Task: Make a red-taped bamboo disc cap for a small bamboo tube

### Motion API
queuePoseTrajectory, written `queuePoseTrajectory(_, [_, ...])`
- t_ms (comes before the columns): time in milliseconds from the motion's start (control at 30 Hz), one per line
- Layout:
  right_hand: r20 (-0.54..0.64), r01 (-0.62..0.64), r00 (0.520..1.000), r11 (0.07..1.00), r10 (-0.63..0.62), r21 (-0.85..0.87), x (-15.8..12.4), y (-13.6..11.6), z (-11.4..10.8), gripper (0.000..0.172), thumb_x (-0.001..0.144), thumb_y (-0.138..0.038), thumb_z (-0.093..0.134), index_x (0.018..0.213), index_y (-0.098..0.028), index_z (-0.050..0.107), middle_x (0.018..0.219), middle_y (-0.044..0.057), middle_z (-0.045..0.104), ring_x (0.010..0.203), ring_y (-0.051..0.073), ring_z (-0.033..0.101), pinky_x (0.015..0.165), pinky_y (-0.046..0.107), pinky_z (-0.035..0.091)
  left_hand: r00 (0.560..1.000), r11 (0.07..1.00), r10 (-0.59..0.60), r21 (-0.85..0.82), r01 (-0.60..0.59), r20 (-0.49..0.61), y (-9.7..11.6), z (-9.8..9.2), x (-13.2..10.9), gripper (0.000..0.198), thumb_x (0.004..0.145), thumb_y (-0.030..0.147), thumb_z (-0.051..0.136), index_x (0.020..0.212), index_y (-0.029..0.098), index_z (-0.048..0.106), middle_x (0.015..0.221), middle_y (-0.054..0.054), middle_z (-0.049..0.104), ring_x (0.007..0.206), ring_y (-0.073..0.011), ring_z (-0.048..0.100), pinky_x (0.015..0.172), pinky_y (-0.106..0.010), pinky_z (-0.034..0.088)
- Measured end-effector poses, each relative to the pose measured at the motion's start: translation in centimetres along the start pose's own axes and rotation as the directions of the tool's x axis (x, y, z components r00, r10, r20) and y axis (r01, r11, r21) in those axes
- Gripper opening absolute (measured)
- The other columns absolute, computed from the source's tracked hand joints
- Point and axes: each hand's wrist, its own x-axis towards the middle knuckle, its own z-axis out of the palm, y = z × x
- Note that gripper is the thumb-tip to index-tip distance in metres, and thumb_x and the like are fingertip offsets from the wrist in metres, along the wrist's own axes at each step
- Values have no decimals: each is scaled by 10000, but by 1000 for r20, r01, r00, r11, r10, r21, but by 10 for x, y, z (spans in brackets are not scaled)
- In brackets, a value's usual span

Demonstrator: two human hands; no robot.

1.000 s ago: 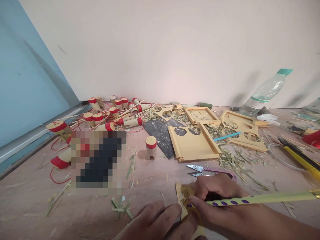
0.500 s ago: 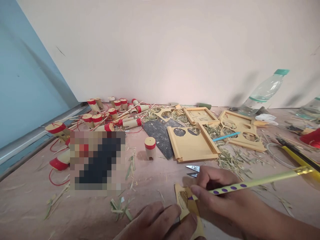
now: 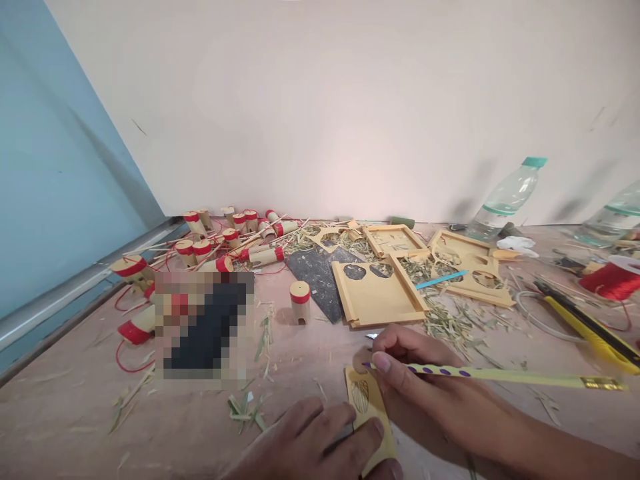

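Observation:
My right hand (image 3: 417, 383) pinches a pale yellow pencil (image 3: 525, 379) with purple dots and a gold end. Its purple tip sits just above the upper end of a narrow yellow card strip (image 3: 383, 437). On that strip is an oval drawing (image 3: 360, 397) filled with dark vein-like lines, resembling an insect wing. Bent fingers of my left hand (image 3: 315, 440) hold the strip down against the table; the thumb side is partly cut off. Scissors blades (image 3: 371, 336) poke out behind my right hand, their handles hidden. A short bamboo tube (image 3: 300, 303) with a red band stands beyond.
Several red-banded bamboo tubes with sticks and red strings crowd the left. Cut card frames (image 3: 383, 297) and green-yellow shavings (image 3: 450, 320) lie behind my hands, near a grey slab (image 3: 323, 280). To the right are a yellow cutter (image 3: 590, 327), red thread spool (image 3: 613, 277) and tilted water bottle (image 3: 507, 200).
The pencil tip has moved off the wing drawing to above the strip's top edge, and the pencil lies flatter. My left hand still presses the strip. The whole view has shifted slightly.

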Motion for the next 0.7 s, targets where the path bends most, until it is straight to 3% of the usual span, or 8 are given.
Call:
queuePoseTrajectory(67, [-14,11,1000,996,-12,-83,0,1,1,338,1095,-559,542,979,-265,662,873,-32,685,840,196,630,767,300,474,997,999,35,-11,-36,-74,-4,2,-2,366,1179,227,426,1109,287,780,1107,65,781,960,-167,642,748,-333,454])
queuePoseTrajectory(200, [-73,61,995,988,-72,-139,0,2,4,303,1107,-509,513,1009,-264,661,862,-24,699,814,200,647,721,292,478,987,994,111,-12,-110,116,-12,-6,-1,145,1122,311,612,1182,262,734,1197,26,751,980,-165,647,810,-287,472])
queuePoseTrajectory(333, [-46,175,981,960,-189,-218,1,-3,-5,163,1075,-288,548,1037,-260,704,976,11,730,875,208,689,775,299,508,968,993,117,-55,-108,221,-14,-22,6,174,1126,240,596,1276,229,684,1172,11,761,1007,-163,671,892,-280,482])
queuePoseTrajectory(467, [28,251,965,892,-260,-375,2,-13,-22,368,989,-40,513,1173,-292,709,1180,36,705,1009,209,737,853,299,533,973,994,57,-106,-33,225,-13,-28,13,173,1141,222,549,1253,185,675,1090,5,777,1032,-171,690,949,-297,482])
queuePoseTrajectory(600, [130,277,958,715,-254,-642,2,-17,-30,440,940,44,516,1190,-275,690,1126,46,703,915,214,750,780,290,544,966,986,-47,-144,86,255,-20,-31,16,181,1130,245,505,1192,196,668,1006,-19,760,969,-185,692,892,-302,529])
queuePoseTrajectory(700, [161,292,954,673,-252,-679,2,-17,-34,440,890,83,538,1113,-260,699,1046,36,703,881,219,744,730,276,520,895,945,-252,-103,309,367,-26,-40,22,234,1068,110,488,1150,215,680,1079,-26,752,995,-208,681,942,-337,542])
